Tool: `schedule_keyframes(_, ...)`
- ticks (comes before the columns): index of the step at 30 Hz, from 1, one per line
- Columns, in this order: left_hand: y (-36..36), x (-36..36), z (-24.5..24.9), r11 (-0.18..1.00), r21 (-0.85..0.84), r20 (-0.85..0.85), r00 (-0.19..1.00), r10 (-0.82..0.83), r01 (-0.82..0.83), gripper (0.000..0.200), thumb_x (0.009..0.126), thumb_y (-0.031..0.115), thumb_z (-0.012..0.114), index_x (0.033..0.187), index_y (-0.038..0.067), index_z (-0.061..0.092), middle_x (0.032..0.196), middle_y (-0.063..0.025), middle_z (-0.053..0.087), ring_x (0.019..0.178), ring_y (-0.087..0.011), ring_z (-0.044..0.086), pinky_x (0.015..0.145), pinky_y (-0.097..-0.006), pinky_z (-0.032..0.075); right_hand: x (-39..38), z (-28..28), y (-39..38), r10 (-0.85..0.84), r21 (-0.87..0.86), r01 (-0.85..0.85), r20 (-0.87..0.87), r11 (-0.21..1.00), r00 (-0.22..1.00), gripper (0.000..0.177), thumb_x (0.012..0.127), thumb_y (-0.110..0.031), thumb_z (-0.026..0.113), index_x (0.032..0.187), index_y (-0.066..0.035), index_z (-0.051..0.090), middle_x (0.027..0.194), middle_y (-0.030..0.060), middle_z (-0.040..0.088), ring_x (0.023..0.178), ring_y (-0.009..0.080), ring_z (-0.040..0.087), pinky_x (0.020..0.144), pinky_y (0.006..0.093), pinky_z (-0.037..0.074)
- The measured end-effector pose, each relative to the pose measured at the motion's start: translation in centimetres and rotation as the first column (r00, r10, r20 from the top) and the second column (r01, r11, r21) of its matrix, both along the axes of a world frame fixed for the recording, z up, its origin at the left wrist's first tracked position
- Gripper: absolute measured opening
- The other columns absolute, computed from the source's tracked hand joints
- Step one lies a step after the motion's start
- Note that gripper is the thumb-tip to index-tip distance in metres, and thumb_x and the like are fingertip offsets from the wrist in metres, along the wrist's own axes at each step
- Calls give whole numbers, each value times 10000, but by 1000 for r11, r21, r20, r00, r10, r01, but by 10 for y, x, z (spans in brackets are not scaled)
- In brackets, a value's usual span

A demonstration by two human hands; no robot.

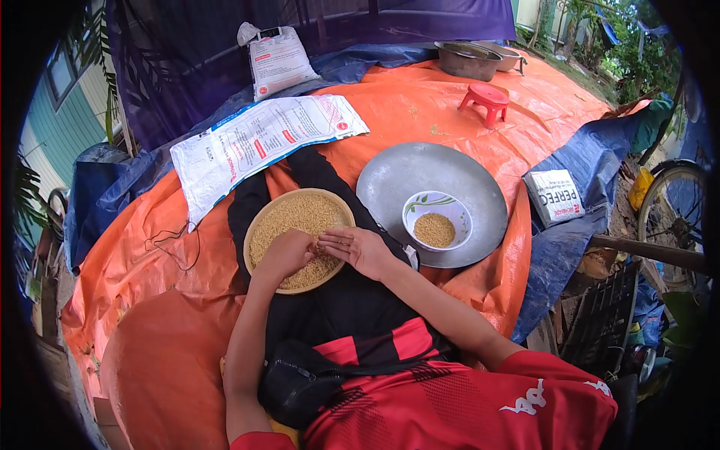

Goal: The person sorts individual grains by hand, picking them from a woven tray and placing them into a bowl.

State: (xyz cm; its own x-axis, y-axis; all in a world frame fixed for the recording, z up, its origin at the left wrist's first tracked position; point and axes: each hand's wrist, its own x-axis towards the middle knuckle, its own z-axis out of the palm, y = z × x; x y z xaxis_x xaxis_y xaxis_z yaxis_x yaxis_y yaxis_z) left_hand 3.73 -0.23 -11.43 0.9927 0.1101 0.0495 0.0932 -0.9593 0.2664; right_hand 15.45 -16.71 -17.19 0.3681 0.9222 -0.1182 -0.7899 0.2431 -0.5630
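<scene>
A round tan basket [344, 217] full of small yellowish grains [296, 217] rests on my lap over black trousers. My left hand [288, 253] is over the grains, its fingers curled closed; whatever is inside them is hidden. At the basket's right rim is my right hand [358, 251], its fingers stretched toward the left hand, the fingertips nearly meeting. To the right, a white bowl [458, 204] with a green leaf pattern holds more grains [434, 230]. That bowl stands on a wide grey metal tray [469, 174].
An orange tarp [420, 101] covers the ground. Ahead lie a flat printed sack [262, 142] and a standing sack [277, 64]. A red stool [486, 101] and metal basins [469, 61] are farther off. A folded sack [553, 196] and a bicycle wheel [671, 225] are on the right.
</scene>
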Motion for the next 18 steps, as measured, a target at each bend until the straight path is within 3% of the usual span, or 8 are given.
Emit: schedule_keyframes(18, 6, -3, 8, 999, 10, -9, 999, 31, -31, 143, 720, 184, 667, 772, 57, 624, 782, -140, 639, 812, -331, 625, 732, -443, 493, 1, -2, 0, 17, 18, -17, 49, 1000, 999, 495, 994, -220, 365, 1334, 139, 370, 1326, 247, 496, 1253, 317, 499, 1096, 380, 390)
